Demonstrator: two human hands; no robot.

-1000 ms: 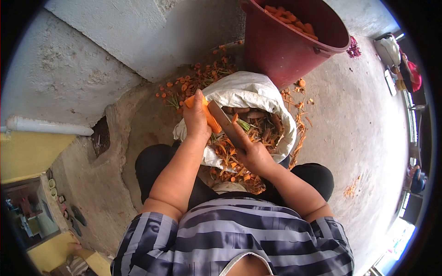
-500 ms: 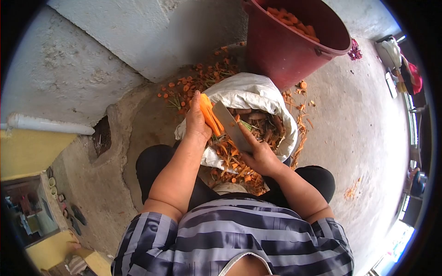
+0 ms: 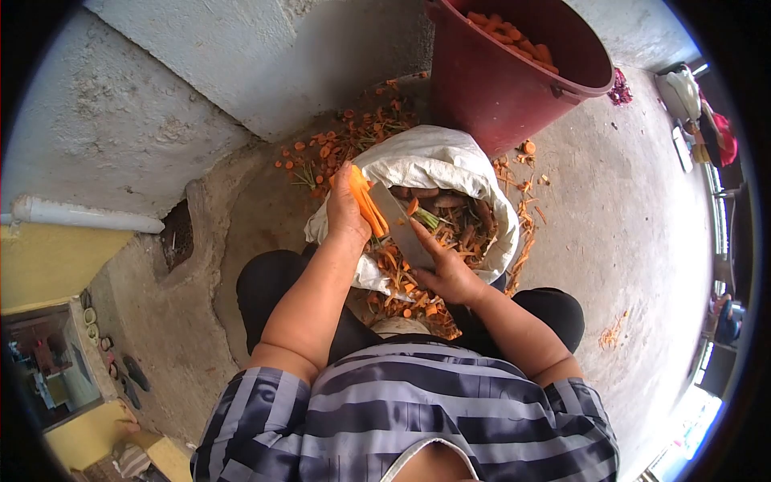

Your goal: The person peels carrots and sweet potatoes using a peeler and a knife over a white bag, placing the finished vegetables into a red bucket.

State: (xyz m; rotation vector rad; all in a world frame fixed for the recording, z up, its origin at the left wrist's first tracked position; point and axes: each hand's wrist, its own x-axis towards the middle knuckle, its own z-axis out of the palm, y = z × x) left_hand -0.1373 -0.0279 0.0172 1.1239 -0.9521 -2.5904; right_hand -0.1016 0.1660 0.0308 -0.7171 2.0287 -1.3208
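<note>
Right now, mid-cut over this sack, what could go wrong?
The broad metal knife is close to the left hand, so a slip could nick its fingers. The bright orange carrot pieces stick out of that hand's grip and might drop among the peelings below.

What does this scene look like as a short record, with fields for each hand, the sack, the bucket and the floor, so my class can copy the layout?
Left hand: holds bright orange carrot; number of pieces unclear
Right hand: holds broad-bladed knife, handle hidden
Blade position: beside the carrot; contact unclear
White sack: open, dark unpeeled roots and scraps inside
Red bucket: beyond the sack, holding orange carrots
Floor: concrete, with scattered orange scraps
</note>
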